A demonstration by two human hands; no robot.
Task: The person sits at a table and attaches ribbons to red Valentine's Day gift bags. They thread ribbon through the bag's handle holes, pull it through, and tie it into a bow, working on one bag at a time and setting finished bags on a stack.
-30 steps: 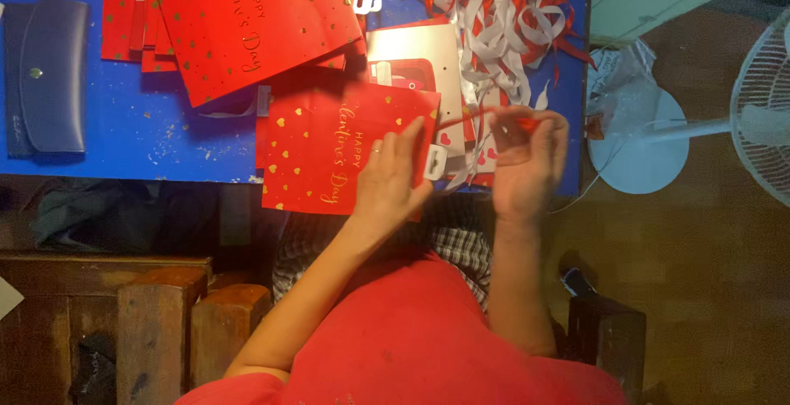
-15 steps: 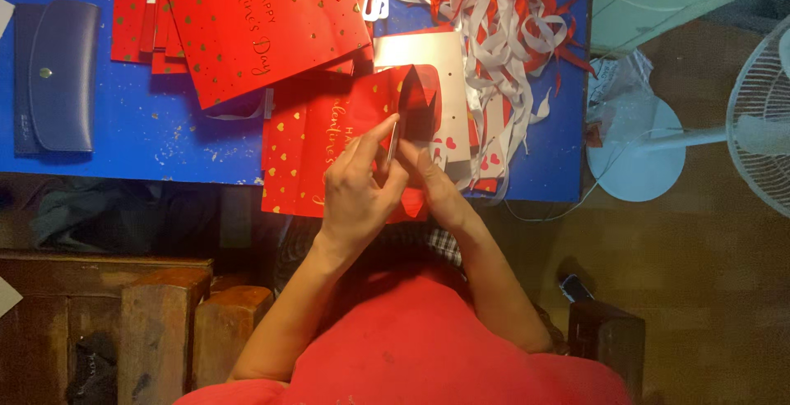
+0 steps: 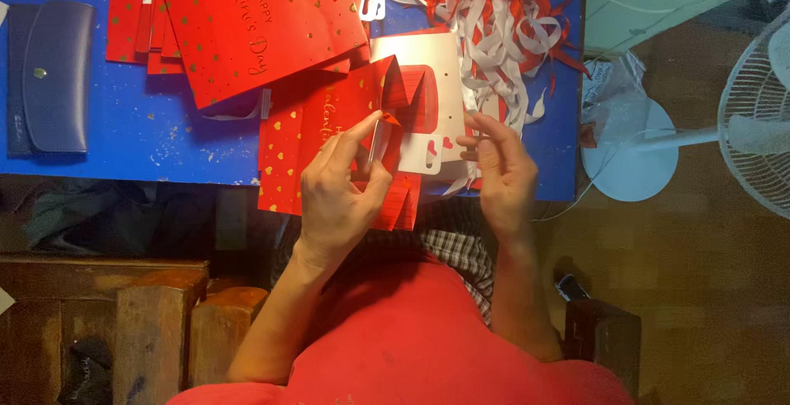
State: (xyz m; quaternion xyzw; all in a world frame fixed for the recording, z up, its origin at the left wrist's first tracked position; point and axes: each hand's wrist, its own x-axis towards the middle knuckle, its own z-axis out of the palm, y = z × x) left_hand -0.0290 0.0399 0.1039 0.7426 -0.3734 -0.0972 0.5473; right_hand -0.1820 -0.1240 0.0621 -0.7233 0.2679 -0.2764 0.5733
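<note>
Red, light, creasable paper gift bag (image 3: 329, 137): my left hand (image 3: 337, 195) pinches its folded edge; my right hand (image 3: 498, 166) hovers open.

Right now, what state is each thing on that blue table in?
Red paper bag: partly unfolded, pinched at its edge by the left hand.
Right hand: open, by the white card.
Stack of red bags: lying flat.
Ribbons: loose tangle.
Dark pouch: closed.
Fan: blades' motion unclear.
</note>
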